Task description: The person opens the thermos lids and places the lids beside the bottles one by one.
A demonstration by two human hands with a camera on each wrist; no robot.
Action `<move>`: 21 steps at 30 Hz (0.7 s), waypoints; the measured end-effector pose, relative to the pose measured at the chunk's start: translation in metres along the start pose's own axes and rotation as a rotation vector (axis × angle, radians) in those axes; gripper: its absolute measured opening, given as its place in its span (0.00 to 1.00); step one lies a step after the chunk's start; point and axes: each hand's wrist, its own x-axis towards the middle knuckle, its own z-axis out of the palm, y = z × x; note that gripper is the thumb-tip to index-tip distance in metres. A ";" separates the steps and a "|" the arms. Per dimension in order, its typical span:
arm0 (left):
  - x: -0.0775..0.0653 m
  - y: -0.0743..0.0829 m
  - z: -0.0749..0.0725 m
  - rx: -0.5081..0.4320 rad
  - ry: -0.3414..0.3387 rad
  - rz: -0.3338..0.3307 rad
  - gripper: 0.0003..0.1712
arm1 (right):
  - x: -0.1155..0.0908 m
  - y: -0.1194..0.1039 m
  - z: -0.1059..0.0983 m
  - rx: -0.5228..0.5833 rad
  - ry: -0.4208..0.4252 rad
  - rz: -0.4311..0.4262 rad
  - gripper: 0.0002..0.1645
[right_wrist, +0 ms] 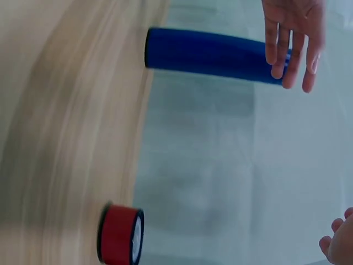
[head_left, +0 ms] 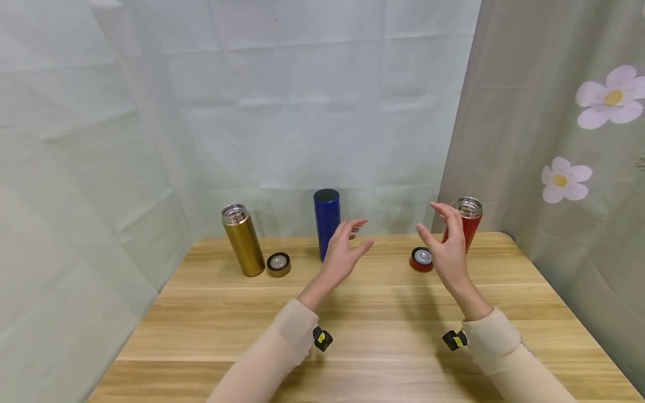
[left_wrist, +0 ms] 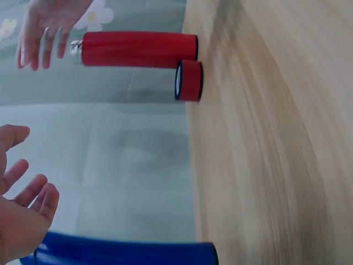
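Note:
My left hand (head_left: 344, 252) is raised over the table with relaxed, spread fingers and holds nothing. It overlaps the lower part of a blue thermos (head_left: 327, 218) standing upright with its cap on. Over on the right, my right hand (head_left: 450, 254), also with nothing in its grasp, has its thumb and fingers apart. Behind it stands a red thermos (head_left: 471, 226) without its lid, showing a bare steel neck; the hand hides part of its body. The red lid (head_left: 421, 260) lies beside that thermos, its inner side facing up. Both red things also show in the left wrist view.
At the left stands a gold thermos (head_left: 245, 243), uncapped, with its gold lid (head_left: 279, 265) lying inner side up to its right. All rest near the far edge of a wooden table (head_left: 373, 358). A pale curtain (head_left: 302, 112) hangs behind.

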 end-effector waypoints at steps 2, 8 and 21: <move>-0.002 -0.003 -0.007 -0.020 0.038 0.012 0.26 | -0.004 -0.011 0.004 0.010 -0.020 0.013 0.31; -0.006 -0.006 -0.024 -0.077 0.093 -0.009 0.26 | -0.014 -0.025 0.017 0.036 -0.053 0.014 0.28; -0.013 -0.020 -0.047 -0.136 0.200 -0.043 0.26 | -0.017 -0.025 0.032 0.081 -0.142 0.027 0.29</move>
